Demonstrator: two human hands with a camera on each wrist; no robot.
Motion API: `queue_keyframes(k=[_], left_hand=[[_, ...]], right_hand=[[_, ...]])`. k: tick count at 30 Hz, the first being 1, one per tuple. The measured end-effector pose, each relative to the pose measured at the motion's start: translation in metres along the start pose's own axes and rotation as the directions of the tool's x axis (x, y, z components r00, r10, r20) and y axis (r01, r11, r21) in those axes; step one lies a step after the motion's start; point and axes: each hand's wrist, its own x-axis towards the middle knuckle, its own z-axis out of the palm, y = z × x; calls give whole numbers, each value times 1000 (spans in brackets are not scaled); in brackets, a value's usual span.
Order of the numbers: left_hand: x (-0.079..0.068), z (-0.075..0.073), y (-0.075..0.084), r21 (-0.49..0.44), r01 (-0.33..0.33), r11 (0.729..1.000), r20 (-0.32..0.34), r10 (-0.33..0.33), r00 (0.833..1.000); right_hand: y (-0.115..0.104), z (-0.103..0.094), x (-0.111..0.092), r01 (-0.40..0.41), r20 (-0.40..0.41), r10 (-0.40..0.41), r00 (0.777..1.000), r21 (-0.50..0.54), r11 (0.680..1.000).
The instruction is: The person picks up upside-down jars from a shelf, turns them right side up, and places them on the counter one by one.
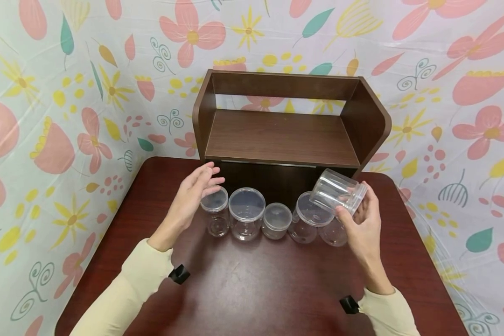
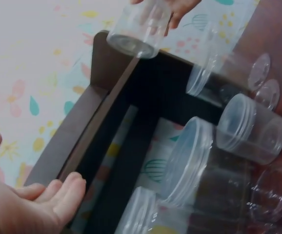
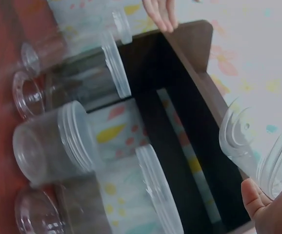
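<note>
My right hand [image 1: 365, 224] grips a clear plastic jar [image 1: 333, 190] by its lid end. The jar is tilted onto its side in the air, its base pointing up and left. In the right wrist view, the thumb and fingers hold this jar [image 3: 241, 139] near its rim. My left hand [image 1: 185, 198] hovers over the leftmost jar [image 1: 217, 219], fingers extended, holding nothing. Along the table stand a wide jar [image 1: 247, 207], a small short jar [image 1: 276, 219] and another wide jar [image 1: 312, 212]. The rightmost jar [image 1: 333, 234] is partly hidden behind the held one.
A dark brown wooden shelf [image 1: 281, 135] stands at the back of the reddish-brown table [image 1: 243, 289], directly behind the jar row. Its side panels rise at both ends. A flower-patterned curtain [image 1: 88, 140] surrounds the table. Black straps' mounts [image 1: 179, 274] sit at the wrists.
</note>
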Motion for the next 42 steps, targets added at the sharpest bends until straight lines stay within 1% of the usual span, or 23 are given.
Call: queue_keyframes(k=[4,7,13,16,21,24,27,29,30,32,33,36,37,39,40,42], left_hand=[[1,-11,5,33,13,999,-61,-11,998],[2,-18,8,50,17,999,-106,-11,994],[6,-27,14,119,5,993,-200,20,980],[10,-30,15,140,-15,990,-229,47,972],[20,-32,16,167,-50,985,-249,91,964],[26,-32,17,186,-52,981,-248,98,964],[31,-32,17,213,-51,976,-239,103,966],[35,-31,17,232,-54,971,-232,109,967],[37,-31,16,241,-56,969,-228,112,967],[40,-31,15,265,-55,963,-227,118,967],[42,-31,15,274,-55,960,-226,120,967],[46,-31,14,292,-51,955,-226,121,966],[48,-31,14,299,-51,953,-226,122,966],[50,-32,13,303,-53,952,-221,124,967],[51,-32,13,305,-56,951,-216,126,968],[53,-32,11,311,-57,949,-203,125,971]], right_hand=[[-6,-11,5,-16,-47,15,999,-12,1000],[-10,-19,8,-12,-80,11,997,-17,1000],[-17,-34,16,19,-121,-18,993,7,1000],[-22,-43,19,31,-139,-28,990,17,999],[-32,-58,25,51,-187,-49,981,6,999],[-38,-68,30,45,-227,-50,973,-26,999],[-45,-78,34,27,-268,-56,962,-110,994],[-50,-85,36,13,-288,-69,955,-191,981],[-53,-88,37,8,-293,-81,953,-241,970],[-58,-95,39,-8,-294,-105,950,-356,934],[-61,-98,39,-19,-294,-114,949,-414,910],[-67,-106,41,-58,-295,-139,945,-573,818],[-68,-109,41,-68,-295,-148,944,-612,788],[-70,-113,42,-89,-300,-156,941,-664,742],[-71,-115,43,-92,-298,-163,941,-686,722],[-71,-119,44,-90,-285,-173,943,-717,691]])
